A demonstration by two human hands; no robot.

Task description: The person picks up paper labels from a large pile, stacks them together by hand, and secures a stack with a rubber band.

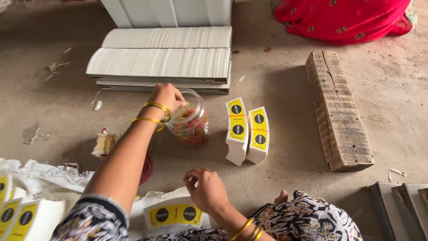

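Observation:
My left hand (167,97) reaches into the mouth of a clear plastic jar (191,124) filled with coloured rubber bands; the fingertips are inside the rim. My right hand (206,189) hovers near my lap with fingers curled, above a stack of yellow printed fan-shaped card blanks (174,216) that lies in front of me. Whether the right fingers pinch a rubber band is not visible. Two banded bundles of the same yellow blanks (246,130) stand on the floor right of the jar.
Stacks of white card blanks (161,61) lie beyond the jar. A weathered wooden block (337,109) lies to the right. More yellow blanks (18,216) sit at lower left on white plastic. A person in red cloth (343,18) sits at the top right.

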